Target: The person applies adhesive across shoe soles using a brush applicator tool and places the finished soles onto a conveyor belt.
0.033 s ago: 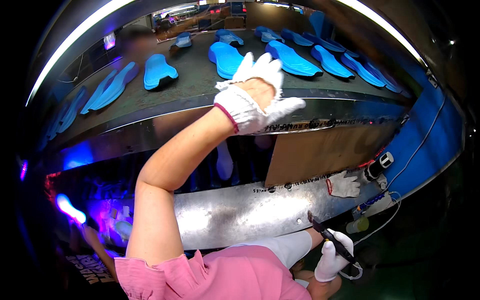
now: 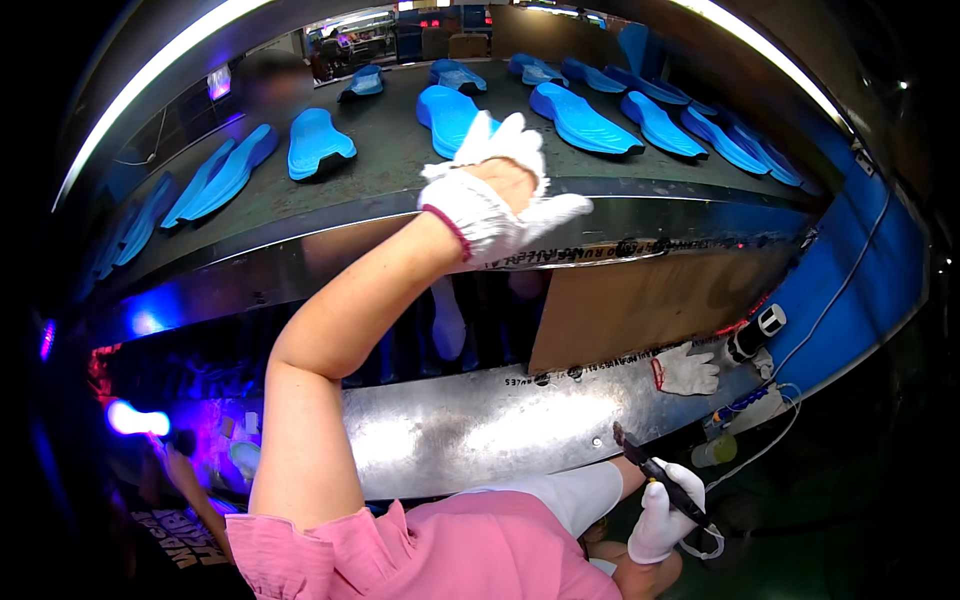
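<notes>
My left hand [image 2: 500, 200], in a white glove with a dark red cuff, reaches over the near edge of the belt with fingers spread and holds nothing. Its fingertips overlap the lower end of a blue shoe sole [image 2: 440, 110]; whether they touch it I cannot tell. Just to the right lies another blue sole [image 2: 580, 120]. Low on the right, my right hand [image 2: 660, 525], also white-gloved, is closed around a black-handled brush [image 2: 672, 492] with a dark, dirty tip pointing up and left. A thin tube or cord trails from its rear end.
Several more blue soles lie on the dark belt [image 2: 390, 130]. Below is a metal shelf [image 2: 470, 430], with a spare glove [image 2: 688, 370] and a black-and-white cylinder [image 2: 760, 330]. A cardboard sheet [image 2: 630, 310] stands behind it. At left, a co-worker's hand [image 2: 180, 470] is near a bright purple-blue light.
My left hand has drawn slightly left and back toward me, and its fingers are bent a little more. The soles and my right hand with the brush stay put.
</notes>
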A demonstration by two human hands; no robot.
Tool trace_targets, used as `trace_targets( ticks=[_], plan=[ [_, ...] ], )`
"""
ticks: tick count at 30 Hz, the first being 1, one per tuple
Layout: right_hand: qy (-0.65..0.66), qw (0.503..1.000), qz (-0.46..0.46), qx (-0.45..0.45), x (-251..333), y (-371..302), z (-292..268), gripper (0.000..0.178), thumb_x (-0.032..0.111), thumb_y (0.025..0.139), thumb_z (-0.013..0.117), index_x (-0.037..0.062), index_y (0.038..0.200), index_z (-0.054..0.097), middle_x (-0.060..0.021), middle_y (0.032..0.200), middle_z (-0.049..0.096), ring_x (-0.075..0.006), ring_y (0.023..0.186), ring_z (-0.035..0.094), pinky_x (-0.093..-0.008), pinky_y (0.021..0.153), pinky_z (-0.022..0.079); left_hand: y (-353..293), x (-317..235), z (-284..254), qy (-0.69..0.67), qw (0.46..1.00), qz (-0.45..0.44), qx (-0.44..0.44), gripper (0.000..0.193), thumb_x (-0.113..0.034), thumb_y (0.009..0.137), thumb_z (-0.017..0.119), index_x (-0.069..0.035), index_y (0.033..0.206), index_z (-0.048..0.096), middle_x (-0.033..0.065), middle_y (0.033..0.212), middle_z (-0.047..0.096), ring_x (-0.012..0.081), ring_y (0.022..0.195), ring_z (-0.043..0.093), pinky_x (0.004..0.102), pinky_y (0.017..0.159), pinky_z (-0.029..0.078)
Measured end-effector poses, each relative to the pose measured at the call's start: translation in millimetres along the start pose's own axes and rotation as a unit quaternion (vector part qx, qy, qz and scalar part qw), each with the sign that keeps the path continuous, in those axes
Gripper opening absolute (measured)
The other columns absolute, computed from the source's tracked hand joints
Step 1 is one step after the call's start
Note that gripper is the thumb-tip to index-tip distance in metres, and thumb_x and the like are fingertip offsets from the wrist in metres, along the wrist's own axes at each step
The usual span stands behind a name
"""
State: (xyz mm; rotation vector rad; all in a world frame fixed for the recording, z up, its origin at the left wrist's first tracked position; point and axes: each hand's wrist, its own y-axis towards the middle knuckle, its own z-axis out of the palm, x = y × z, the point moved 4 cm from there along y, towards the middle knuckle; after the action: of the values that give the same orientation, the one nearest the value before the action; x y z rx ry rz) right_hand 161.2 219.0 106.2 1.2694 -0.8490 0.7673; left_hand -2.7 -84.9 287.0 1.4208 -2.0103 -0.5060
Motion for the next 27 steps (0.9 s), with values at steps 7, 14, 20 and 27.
trace_targets(
  ticks=[7,14,20,27],
  plan=[
    [-0.023,0.999,-0.017,-0.018,-12,1,-5,0.032,0.013,0.084,0.068,-0.0012,0.11,0.055,-0.0141,0.099,0.066,-0.0078,0.063,0.049,-0.0207,0.056,0.04,-60,67,-71,0.041,0.983,0.046,-0.171,0.026,-0.017,0.093,0.053,-0.004,0.113,0.063,0.0172,0.117,0.061,0.0375,0.113,0.055,0.0434,0.103,0.041],
    [0.027,0.999,0.042,-0.002,-12,5,11,0.028,0.004,0.078,0.076,-0.006,0.1,0.062,-0.0124,0.091,0.068,-0.0174,0.083,0.065,-0.0258,0.075,0.052,-224,308,-116,0.299,0.807,-0.416,0.292,0.033,-0.015,0.092,0.048,-0.004,0.12,0.06,0.0203,0.125,0.058,0.0388,0.114,0.056,0.0435,0.096,0.047],
    [-0.014,0.999,0.021,0.022,-8,8,6,0.023,-0.002,0.078,0.072,-0.0067,0.099,0.064,-0.0078,0.083,0.065,-0.0113,0.069,0.06,-0.0223,0.064,0.048,-223,296,-111,0.202,0.936,-0.287,-0.019,0.022,-0.013,0.088,0.058,-0.001,0.106,0.063,0.0174,0.111,0.06,0.0344,0.097,0.062,0.0458,0.078,0.05],
    [-0.027,0.987,0.087,-0.129,-34,-5,-8,0.022,0.008,0.092,0.06,-0.0034,0.11,0.056,-0.0103,0.092,0.066,-0.0054,0.055,0.054,-0.0177,0.053,0.045,-190,73,-82,-0.056,0.933,-0.102,-0.342,0.022,0.013,0.086,0.056,0.002,0.105,0.062,0.0157,0.106,0.06,0.0282,0.099,0.063,0.038,0.089,0.055]
  ],
)
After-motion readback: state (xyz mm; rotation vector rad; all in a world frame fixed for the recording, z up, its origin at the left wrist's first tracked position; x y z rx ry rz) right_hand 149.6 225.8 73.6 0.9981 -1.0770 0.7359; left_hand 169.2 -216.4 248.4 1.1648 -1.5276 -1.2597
